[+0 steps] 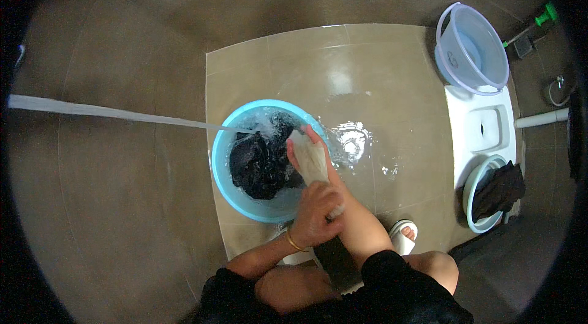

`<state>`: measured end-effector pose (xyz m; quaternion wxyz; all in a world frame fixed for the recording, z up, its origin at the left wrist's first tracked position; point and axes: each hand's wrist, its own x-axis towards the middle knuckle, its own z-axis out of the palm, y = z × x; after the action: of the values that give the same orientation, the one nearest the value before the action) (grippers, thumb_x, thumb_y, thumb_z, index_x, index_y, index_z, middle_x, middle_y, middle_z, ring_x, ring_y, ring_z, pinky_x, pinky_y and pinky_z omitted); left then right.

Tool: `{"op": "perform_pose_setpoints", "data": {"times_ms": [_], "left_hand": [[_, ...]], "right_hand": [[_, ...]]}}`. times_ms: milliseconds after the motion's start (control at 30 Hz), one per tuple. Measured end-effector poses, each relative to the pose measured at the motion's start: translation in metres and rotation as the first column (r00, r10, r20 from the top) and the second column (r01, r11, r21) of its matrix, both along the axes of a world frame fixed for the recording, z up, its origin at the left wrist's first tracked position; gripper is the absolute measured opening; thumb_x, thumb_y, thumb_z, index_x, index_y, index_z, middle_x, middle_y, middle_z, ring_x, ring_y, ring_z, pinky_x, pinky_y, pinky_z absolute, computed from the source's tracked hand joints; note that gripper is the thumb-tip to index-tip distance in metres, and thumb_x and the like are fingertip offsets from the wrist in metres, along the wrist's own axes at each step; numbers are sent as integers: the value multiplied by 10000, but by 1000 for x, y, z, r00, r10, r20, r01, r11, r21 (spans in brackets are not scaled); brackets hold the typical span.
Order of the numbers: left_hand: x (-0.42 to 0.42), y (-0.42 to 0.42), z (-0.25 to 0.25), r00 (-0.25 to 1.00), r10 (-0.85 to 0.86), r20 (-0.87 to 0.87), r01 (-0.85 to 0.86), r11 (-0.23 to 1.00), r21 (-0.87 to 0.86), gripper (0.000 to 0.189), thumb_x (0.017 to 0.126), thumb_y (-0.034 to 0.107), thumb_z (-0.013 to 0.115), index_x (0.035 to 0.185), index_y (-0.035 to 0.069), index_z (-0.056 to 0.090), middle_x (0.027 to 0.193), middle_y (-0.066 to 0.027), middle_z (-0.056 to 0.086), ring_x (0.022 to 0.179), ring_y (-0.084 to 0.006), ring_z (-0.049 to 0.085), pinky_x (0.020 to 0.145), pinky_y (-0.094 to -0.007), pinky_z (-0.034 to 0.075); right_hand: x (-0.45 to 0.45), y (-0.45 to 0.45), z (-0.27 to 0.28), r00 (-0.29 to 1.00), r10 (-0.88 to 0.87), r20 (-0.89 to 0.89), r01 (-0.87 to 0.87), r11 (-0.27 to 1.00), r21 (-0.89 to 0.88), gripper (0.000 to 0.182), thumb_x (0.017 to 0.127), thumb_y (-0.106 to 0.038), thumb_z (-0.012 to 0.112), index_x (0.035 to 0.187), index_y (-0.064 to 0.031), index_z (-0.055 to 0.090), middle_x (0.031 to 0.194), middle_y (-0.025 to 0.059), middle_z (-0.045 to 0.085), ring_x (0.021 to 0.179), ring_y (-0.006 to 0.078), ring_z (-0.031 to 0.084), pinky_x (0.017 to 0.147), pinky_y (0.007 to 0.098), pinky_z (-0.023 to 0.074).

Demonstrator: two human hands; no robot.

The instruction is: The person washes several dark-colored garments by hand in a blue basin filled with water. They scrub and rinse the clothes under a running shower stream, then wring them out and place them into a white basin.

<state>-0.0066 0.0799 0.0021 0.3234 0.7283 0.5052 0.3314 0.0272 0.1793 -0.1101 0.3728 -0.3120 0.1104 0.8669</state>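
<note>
Over a light-blue plastic basin (220,188), a pale wet cloth (311,158) stretches between my hands. My left hand (319,211), with a gold-coloured bangle at the wrist, grips the cloth's nearer end. At the farther end, my right hand (328,165) holds it from beneath, with fingers showing along both sides. Dark fabric (257,168) lies soaking in the basin. A stream of water (124,114) runs in from the left and foams where it lands. What kind of item the pale cloth is, I cannot tell.
Water pools on the tiled floor (404,94) right of the basin. Farther right are a white squat toilet (503,117), a lavender bucket (443,64) and a smaller basin (468,191) with dark cloth (500,193) over it. A white pipe (542,118) and green-handled brush (546,15) are beyond.
</note>
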Motion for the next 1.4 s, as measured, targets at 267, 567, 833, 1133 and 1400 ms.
{"op": "perform_pose_setpoints", "data": {"times_ms": [267,567,833,1133,1400], "left_hand": [[-80,126,-72,841,541,-18,-535,825,-183,308,790,212,615,596,-7,519,599,-211,484,529,-313,486,537,-420,409],[-115,70,-209,574,480,-663,-535,833,141,415,905,287,477,1225,23,477,1261,-228,441,1159,-380,412,950,-464,350],[-137,68,-114,639,152,-754,-240,971,-7,252,747,379,616,787,135,661,818,-96,660,762,-301,644,657,-425,491],[-235,69,-16,374,817,439,-306,556,-773,612,803,581,565,1160,84,571,1098,-87,617,1026,-303,578,864,-440,457],[-164,38,-128,-439,532,724,300,846,-440,372,932,346,430,1196,97,513,1167,-63,579,1089,-225,540,906,-361,466]], "right_hand": [[-16,-23,39,493,-26,870,-553,762,336,428,906,-389,459,1155,-44,498,1074,134,553,962,272,537,861,387,423],[-20,-30,-46,658,28,752,-410,852,327,552,871,-312,538,1303,-5,383,1273,181,458,1152,277,469,965,363,366],[-2,-15,17,41,-122,992,-971,228,68,417,808,-414,605,997,-44,636,939,199,644,921,362,611,806,422,466],[-21,69,94,499,-81,863,-786,377,490,387,788,-386,679,894,-15,656,751,94,652,690,153,601,634,305,489],[-116,54,94,638,355,684,-730,563,388,251,847,-206,603,1010,-23,549,841,38,600,681,128,563,525,241,469]]}}
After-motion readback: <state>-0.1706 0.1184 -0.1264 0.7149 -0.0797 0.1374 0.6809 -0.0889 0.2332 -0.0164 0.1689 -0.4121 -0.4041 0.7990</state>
